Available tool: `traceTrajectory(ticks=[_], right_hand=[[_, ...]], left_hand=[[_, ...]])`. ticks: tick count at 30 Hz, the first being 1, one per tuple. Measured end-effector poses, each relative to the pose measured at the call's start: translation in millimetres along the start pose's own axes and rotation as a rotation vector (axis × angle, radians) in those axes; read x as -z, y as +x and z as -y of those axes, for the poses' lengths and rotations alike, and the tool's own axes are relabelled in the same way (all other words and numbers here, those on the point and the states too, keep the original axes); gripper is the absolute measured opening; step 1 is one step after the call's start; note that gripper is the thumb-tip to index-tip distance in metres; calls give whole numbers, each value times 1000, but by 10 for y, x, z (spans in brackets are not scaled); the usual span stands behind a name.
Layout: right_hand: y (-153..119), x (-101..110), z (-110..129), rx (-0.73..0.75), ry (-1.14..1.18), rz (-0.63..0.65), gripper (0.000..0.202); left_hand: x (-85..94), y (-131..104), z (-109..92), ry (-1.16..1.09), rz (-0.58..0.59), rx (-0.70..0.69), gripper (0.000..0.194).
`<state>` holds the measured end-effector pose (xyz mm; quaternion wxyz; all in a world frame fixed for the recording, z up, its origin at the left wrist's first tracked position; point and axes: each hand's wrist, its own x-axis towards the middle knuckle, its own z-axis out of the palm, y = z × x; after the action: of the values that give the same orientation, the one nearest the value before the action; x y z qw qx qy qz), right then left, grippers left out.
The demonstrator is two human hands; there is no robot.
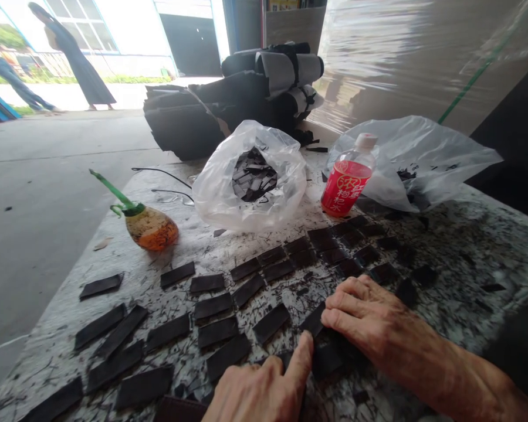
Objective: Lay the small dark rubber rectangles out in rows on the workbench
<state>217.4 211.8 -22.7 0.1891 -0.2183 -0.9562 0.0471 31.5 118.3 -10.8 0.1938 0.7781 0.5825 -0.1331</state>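
Observation:
Thin black rectangular pieces (271,323) lie spread over the worktable, some singly and some overlapping. My left hand (264,387) is at the bottom centre, its index finger stretched out and the others partly bent. That fingertip touches the near edge of one black rectangular piece (312,319). From the right, my right hand (369,316) reaches over the same piece, fingers bunched together at its right end. The thumb of the right hand is hidden, and my left palm cannot be seen.
Behind the pieces stand an open plastic bag (206,193) of black scraps, a red-labelled bottle (345,184) and another plastic bag (457,146). An oil bottle with a green spout (152,228) lies left. Black rolls (202,117) sit beyond. Two people (77,53) are outside.

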Motion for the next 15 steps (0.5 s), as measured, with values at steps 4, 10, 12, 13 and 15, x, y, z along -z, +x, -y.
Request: traceTrajectory(ticks=[4, 10, 12, 13, 15], right_hand=[[-1, -9, -6, 10, 13, 12, 27], [-28, -51, 2, -47, 45, 13, 34], [-48, -43, -13, -64, 67, 22, 31], [-56, -30, -21, -63, 89, 33, 28], [-62, 9, -33, -62, 155, 77, 23]], left_hand=[[-44, 17, 42, -52, 85, -30, 69], [-136, -1, 70, -18, 30, -82, 70], [-141, -14, 67, 8, 14, -79, 72], [-144, -19, 65, 17, 1, -77, 73], [-155, -24, 61, 28, -19, -85, 72]])
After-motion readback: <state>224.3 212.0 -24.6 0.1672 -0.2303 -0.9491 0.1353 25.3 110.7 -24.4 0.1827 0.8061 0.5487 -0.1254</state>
